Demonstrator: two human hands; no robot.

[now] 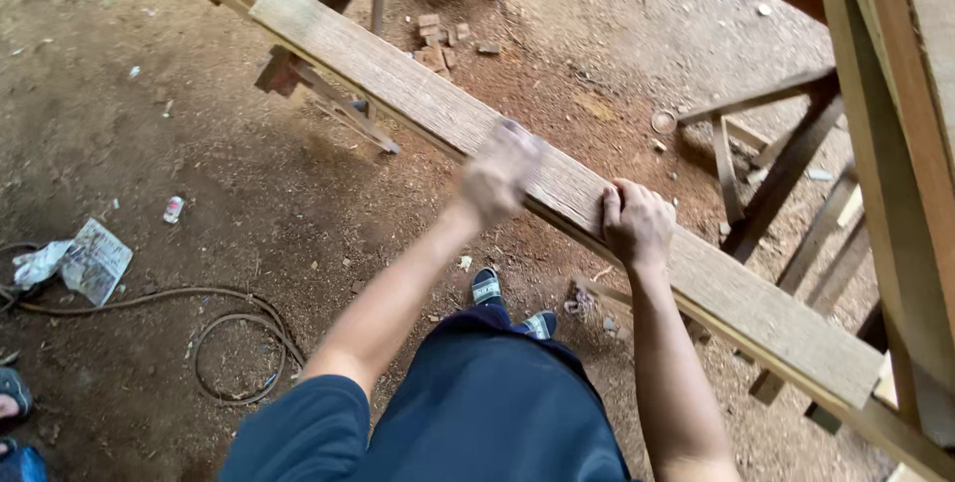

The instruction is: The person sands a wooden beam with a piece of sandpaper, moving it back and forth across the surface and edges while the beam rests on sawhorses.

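Plank runs diagonally from upper left to lower right, resting on wooden trestles above the dirt floor. Right hand clamps its near edge, fingers curled over the top face. Left hand is blurred over the plank beside it; whether it grips cannot be told. Below, sandalled feet stand on the dirt. A cable loops at the left, near crumpled paper. Wood scraps lie beyond the plank.
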